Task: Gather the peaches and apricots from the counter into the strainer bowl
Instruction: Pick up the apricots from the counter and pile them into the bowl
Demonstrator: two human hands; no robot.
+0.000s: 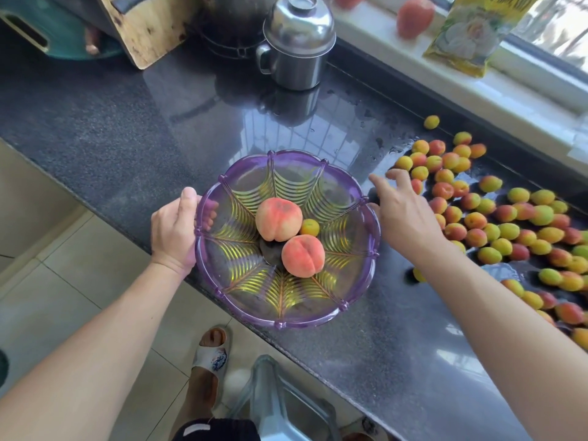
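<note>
We see the purple strainer bowl (pixel 288 316) in the middle of the frame, sitting flat with its open side up, partly over the front edge of the dark counter (pixel 111 122). It is round, so it has no long side. Two peaches (pixel 278 219) and one small apricot (pixel 309 227) lie inside it. Our left hand (pixel 173 232) grips the bowl's left rim, thumb on top and fingers curled under. Our right hand (pixel 402 211) is just right of the bowl with fingers spread apart, holding nothing, reaching toward the pile of apricots (pixel 509 224) at the right of the frame. The counter is shiny and wet. A metal cup (pixel 297 46) stands at the top. A window sill (pixel 477 87) runs along the upper right.
</note>
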